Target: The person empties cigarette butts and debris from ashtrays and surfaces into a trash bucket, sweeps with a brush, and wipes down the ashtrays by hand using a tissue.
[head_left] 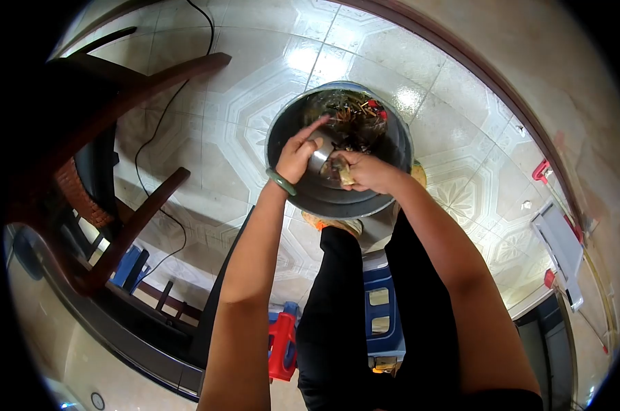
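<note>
A round dark grey bin (pixel 386 198) stands between my feet, with dark scraps (pixel 358 113) and some red bits in it. Both my hands are over its opening. My left hand (pixel 296 156), with a green bangle (pixel 281 182) at the wrist, grips a shiny metal piece (pixel 320 157), its index finger stretched along it. Whether this is a blade or a vessel, I cannot tell. Close beside it, my right hand (pixel 368 171) is closed around a pale yellowish thing (pixel 345 174) whose kind is unclear. The hands partly hide both things.
Dark wooden chair arms (pixel 179 68) jut in from the left, and a black cable (pixel 142 147) runs over the tiled floor (pixel 238 103). Below me are a blue plastic stool (pixel 380 277) and a red plastic piece (pixel 282 342). A grey dustpan (pixel 558 250) lies by the right wall.
</note>
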### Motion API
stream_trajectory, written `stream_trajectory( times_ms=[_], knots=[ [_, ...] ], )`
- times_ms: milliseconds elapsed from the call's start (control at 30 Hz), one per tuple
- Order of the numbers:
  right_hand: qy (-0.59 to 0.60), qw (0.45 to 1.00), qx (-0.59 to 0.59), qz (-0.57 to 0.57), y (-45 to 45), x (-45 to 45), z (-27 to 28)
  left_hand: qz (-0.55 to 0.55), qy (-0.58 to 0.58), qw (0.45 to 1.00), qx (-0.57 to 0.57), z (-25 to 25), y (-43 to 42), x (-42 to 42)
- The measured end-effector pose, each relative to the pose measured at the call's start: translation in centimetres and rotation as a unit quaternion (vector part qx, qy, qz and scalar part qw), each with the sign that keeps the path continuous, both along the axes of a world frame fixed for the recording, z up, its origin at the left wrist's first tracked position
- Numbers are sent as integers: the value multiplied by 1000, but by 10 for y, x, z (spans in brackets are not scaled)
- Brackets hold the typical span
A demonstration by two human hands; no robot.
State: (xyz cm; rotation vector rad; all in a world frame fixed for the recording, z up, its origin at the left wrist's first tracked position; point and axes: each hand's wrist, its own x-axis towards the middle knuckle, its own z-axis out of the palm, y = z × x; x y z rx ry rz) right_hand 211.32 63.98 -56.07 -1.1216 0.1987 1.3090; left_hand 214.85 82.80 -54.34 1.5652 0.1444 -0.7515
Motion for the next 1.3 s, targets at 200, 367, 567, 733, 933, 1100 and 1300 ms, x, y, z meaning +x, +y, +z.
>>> stream_trajectory(
  times_ms=[200, 367, 567, 733, 933, 1100, 1300],
  knots=[
    [-475, 761, -397, 193, -11, -18, 8, -55, -187, 906, 375, -9, -11, -6],
    [-370, 876, -306, 49, -30, -23, 51, 290, 253, 897, -218, 0, -10, -13],
    [-307, 913, -267, -32, -54, -28, 88, 290, 308, 820, -385, 28, -26, -11],
    [-382, 885, -267, 21, -65, -35, 82, -64, 88, 991, 78, -13, -41, -5],
    [-326, 911, -255, -5, -69, -34, 101, 133, -87, 977, 142, -30, -69, -20],
    [-338, 909, -243, -5, -67, -41, 108, -56, -43, 965, 253, -20, -74, -16],
    [-345, 902, -261, 25, -70, -55, 109, -229, -108, 934, 253, -35, -71, -23]
  ],
)
